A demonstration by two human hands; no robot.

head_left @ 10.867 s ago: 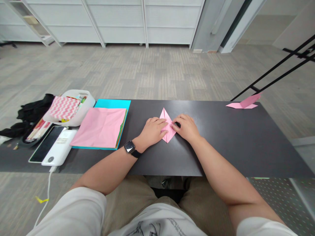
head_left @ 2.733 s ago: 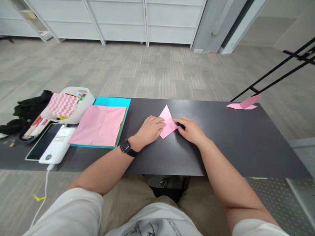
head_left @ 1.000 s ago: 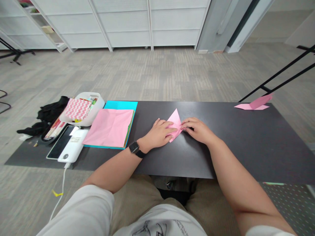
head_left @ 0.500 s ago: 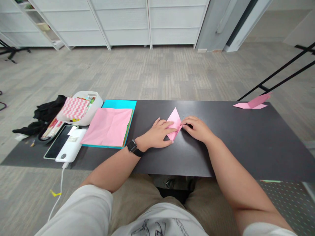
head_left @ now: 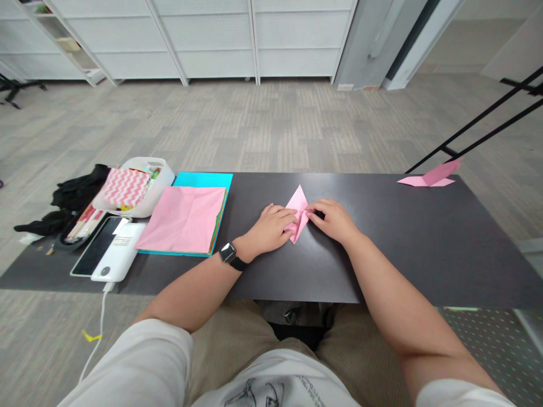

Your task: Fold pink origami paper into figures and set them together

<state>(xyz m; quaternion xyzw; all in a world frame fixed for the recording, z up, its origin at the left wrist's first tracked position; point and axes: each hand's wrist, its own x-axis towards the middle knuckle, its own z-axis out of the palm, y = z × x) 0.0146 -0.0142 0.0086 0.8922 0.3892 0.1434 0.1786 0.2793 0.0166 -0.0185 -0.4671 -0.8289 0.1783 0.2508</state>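
Note:
A folded piece of pink origami paper (head_left: 298,196), roughly diamond-shaped with its point facing away from me, lies on the dark table. My left hand (head_left: 271,227), wearing a black watch, grips its left side, fingers bent over the surface and thumb near the lower edge. At the right corner, my right hand (head_left: 331,219) pinches the paper between thumb and fingertips. Part of the fold is hidden beneath my fingers.
Left of my hands, a stack of coloured paper (head_left: 182,220) lies beside a white basket (head_left: 156,189), a phone (head_left: 99,246) and a white power bank (head_left: 119,254) with a cable. A folded pink paper shape (head_left: 428,178) stands at the table's far right.
My left hand has drawn back slightly to the left and its fingers have curled. My right hand stays at the paper's right corner. The camera view has shifted slightly.

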